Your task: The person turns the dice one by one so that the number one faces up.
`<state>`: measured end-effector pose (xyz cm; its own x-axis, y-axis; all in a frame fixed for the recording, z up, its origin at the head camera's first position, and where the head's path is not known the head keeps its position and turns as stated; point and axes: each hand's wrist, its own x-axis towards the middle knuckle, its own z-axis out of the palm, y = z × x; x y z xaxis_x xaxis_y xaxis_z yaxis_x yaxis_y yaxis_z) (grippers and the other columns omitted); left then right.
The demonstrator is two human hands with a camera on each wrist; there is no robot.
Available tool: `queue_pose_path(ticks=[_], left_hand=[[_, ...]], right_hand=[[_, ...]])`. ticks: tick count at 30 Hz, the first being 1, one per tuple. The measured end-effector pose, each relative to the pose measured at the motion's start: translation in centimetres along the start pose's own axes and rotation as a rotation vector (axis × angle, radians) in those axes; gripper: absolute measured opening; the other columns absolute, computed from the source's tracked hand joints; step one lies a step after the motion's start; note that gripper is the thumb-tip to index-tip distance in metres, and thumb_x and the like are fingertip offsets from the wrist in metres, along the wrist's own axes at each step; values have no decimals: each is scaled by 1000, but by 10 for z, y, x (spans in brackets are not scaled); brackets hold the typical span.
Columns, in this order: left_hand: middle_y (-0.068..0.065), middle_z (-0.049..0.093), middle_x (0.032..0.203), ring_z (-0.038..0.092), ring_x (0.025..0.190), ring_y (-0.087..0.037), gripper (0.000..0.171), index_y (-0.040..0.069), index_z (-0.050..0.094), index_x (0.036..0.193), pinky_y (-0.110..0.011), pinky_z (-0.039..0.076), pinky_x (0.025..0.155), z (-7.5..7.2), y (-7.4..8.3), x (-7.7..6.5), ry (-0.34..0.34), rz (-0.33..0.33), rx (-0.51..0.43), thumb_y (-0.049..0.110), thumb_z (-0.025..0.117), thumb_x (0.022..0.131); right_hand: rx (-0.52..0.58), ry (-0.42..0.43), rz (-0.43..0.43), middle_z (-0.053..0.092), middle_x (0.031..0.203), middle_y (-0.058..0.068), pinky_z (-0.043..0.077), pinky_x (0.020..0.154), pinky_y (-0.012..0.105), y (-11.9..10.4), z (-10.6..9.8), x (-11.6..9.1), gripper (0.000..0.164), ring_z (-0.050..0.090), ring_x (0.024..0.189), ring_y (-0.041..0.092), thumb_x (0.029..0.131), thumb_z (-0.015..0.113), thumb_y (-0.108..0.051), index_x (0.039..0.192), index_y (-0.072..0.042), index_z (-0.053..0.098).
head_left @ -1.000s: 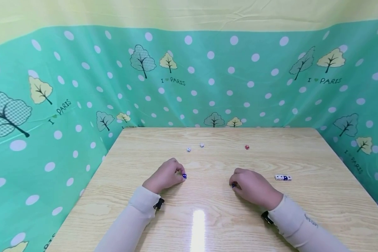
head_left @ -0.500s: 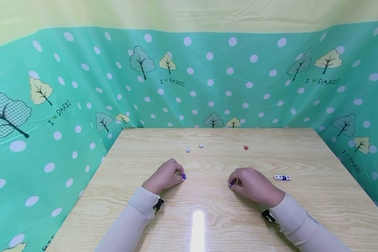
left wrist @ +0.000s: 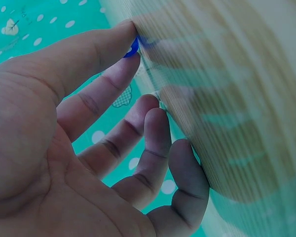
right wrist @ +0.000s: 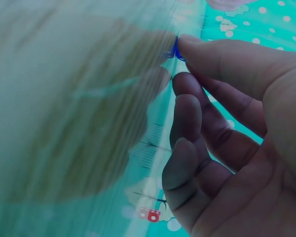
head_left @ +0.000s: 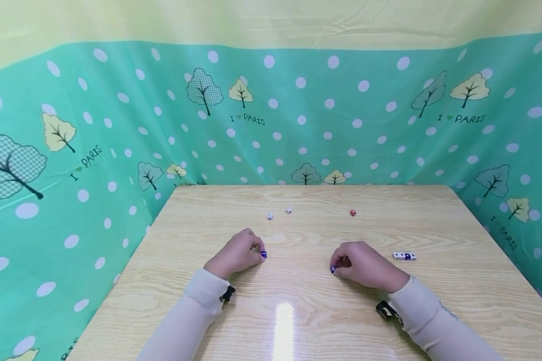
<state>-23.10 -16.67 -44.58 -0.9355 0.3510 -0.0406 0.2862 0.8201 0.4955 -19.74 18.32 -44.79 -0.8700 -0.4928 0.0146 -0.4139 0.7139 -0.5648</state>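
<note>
My left hand (head_left: pixel 238 253) pinches a blue die (head_left: pixel 264 254) between thumb and index finger, low over the wooden table (head_left: pixel 162 311). In the left wrist view only a sliver of that blue die (left wrist: pixel 131 48) shows between the fingertips. Across from it, my right hand (head_left: pixel 365 265) pinches a second blue die (head_left: pixel 332 269) by thumb and index finger. The right wrist view shows the second blue die (right wrist: pixel 179 52) at the tabletop, largely covered by the thumb. To the right of this hand lies a short row of white and blue dice (head_left: pixel 404 256), set side by side.
Toward the back of the table lie two white dice, the nearer white die (head_left: pixel 270 217) and the farther white die (head_left: pixel 289 210). A red die (head_left: pixel 353 213) lies right of them. A green dotted cloth (head_left: pixel 253 125) hangs around the table's back and sides.
My right hand has turned its blue die and shifted it slightly, so more of it shows beyond the fingertips. The left hand stays in place with its die.
</note>
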Motion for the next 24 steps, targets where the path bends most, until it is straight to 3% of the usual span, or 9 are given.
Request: queue_pose_path(ticks=[11, 16, 20, 24], left_hand=[[-2, 60, 102, 54, 90, -18, 12, 18, 74, 88, -38, 50, 84, 2, -1, 0, 4, 2, -2, 20, 86, 85], [-2, 60, 103, 54, 91, -19, 12, 18, 74, 88, -38, 49, 84, 2, 0, 0, 5, 0, -1, 21, 86, 85], [-2, 59, 103, 54, 91, -19, 12, 18, 74, 88, -38, 49, 84, 2, 0, 0, 6, 0, 0, 21, 86, 85], [-2, 59, 102, 54, 90, -19, 12, 19, 74, 88, -38, 49, 83, 1, 0, 0, 7, 6, -3, 21, 86, 85]], right_hand=[[-12, 5, 24, 66, 87, -12, 52, 70, 25, -1, 2, 0, 17, 59, 76, 7, 85, 85, -12, 93, -22, 74], [-149, 35, -21, 64, 92, -12, 53, 75, 27, -8, 4, -2, 26, 58, 83, 8, 83, 87, -20, 105, -19, 74], [-292, 74, -81, 62, 90, -11, 52, 73, 27, -16, 5, -4, 23, 55, 80, 4, 83, 87, -24, 101, -18, 76], [-331, 84, -109, 61, 87, -11, 50, 69, 25, -20, 6, -5, 17, 52, 75, 2, 84, 86, -21, 96, -18, 76]])
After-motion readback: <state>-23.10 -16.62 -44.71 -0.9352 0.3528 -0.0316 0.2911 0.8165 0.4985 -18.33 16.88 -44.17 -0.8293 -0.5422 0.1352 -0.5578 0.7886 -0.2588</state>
